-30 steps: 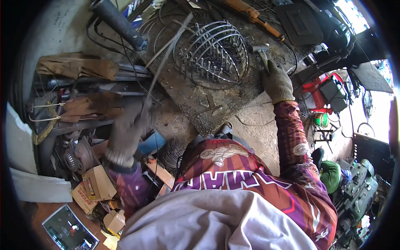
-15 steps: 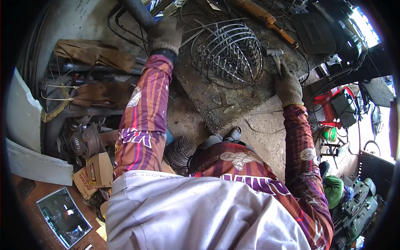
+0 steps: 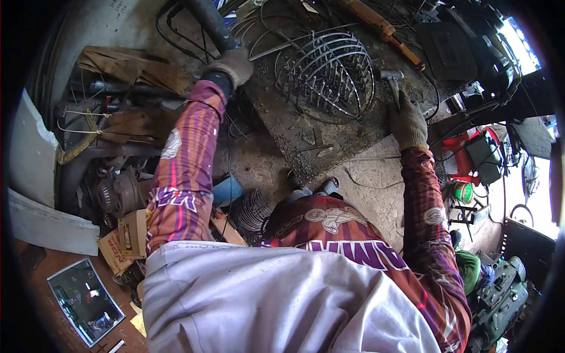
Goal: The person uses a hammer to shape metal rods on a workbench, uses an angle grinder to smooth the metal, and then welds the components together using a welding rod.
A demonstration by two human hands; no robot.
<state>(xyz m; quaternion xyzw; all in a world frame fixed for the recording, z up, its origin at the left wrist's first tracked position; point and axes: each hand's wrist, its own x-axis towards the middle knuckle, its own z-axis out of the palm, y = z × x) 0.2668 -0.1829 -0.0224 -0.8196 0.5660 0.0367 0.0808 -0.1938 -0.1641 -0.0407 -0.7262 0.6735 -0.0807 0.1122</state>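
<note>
On the dark metal work plate point(image 3: 276, 126) lies a round cage of bent metal rods point(image 3: 332, 73), with many short upright pieces inside its curved bars. My gloved left hand point(image 3: 234, 66) is left of the cage, its fingers curled round the near end of a thin metal rod point(image 3: 276, 48). That rod slants up to the right, to the cage's far side. To the right of the cage, my gloved right hand point(image 3: 407, 120) grips a hammer point(image 3: 392, 82) by its handle. The hammer's head is close to the cage's right rim, apart from it.
A thick dark pipe point(image 3: 209, 23) slants down close to my left hand. An orange power tool point(image 3: 376, 25) lies at the far right of the plate. Brown cloth or leather point(image 3: 129, 67) hangs at left. A red chair point(image 3: 462, 156) and a person in green point(image 3: 468, 270) are at right.
My left hand has come down and slightly left, and the rod's near end has dropped with it. My right hand with the hammer has stayed almost in place.
</note>
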